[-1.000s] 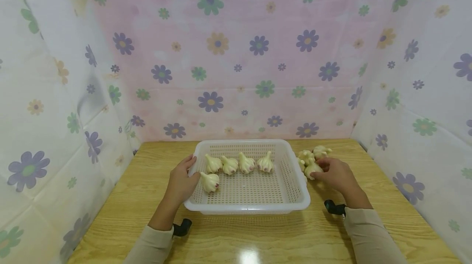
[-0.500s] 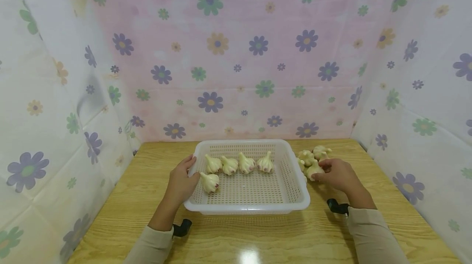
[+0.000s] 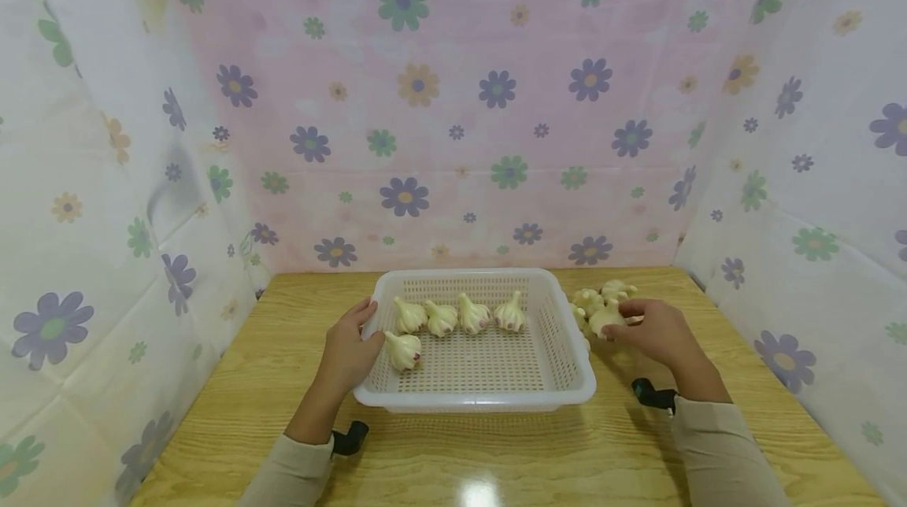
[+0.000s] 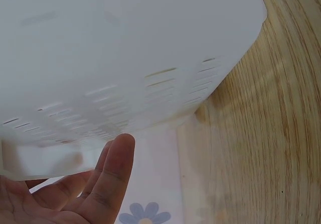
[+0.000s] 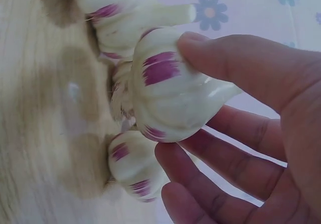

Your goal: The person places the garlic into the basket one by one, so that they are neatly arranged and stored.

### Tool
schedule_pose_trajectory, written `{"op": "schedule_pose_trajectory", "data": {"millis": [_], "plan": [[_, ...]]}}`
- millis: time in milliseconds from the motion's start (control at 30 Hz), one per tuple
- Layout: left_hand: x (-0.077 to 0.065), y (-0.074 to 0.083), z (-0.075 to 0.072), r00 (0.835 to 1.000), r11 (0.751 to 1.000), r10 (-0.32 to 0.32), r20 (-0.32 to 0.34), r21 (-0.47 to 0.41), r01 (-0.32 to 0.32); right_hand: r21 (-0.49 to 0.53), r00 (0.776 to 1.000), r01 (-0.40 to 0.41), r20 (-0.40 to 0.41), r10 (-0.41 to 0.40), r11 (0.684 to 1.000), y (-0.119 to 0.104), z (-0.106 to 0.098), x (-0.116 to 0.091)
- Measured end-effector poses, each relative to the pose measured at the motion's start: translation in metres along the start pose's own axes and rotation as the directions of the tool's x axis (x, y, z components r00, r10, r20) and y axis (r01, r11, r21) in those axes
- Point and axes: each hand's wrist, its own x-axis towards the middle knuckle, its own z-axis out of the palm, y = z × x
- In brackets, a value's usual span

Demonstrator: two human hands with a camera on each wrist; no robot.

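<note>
A white plastic basket (image 3: 475, 398) stands on the wooden table. At its left end, my left hand (image 3: 350, 346) grips the rim, thumb on top and fingers along the outer side. To the right of the basket, my right hand (image 3: 655, 334) pinches a garlic bulb (image 5: 163, 91) between thumb and fingers. The bulb's purple-streaked base faces the table in the right wrist view. Several other garlic bulbs (image 3: 618, 289) lie in a cluster around the held one, partly hidden by it and by the basket wall.
Inside the basket, a row of garlic bulbs (image 3: 475, 313) runs along the far side, and one more bulb (image 3: 404, 351) sits in front at the left. Flower-print cloth (image 3: 464, 176) walls off the back and both sides of the wooden table (image 3: 425, 468).
My right hand and the garlic bulb have shifted slightly up and to the right in the head view. The left hand and the basket have stayed put.
</note>
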Motion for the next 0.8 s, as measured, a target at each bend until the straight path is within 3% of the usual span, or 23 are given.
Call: {"op": "schedule_pose_trajectory", "data": {"millis": [800], "plan": [[0.0, 0.0, 0.001, 1.0, 1.0, 0.0, 0.003, -0.009, 0.0, 0.04, 0.991, 0.044, -0.127, -0.038, 0.998, -0.015, -0.011, -0.004]]}}
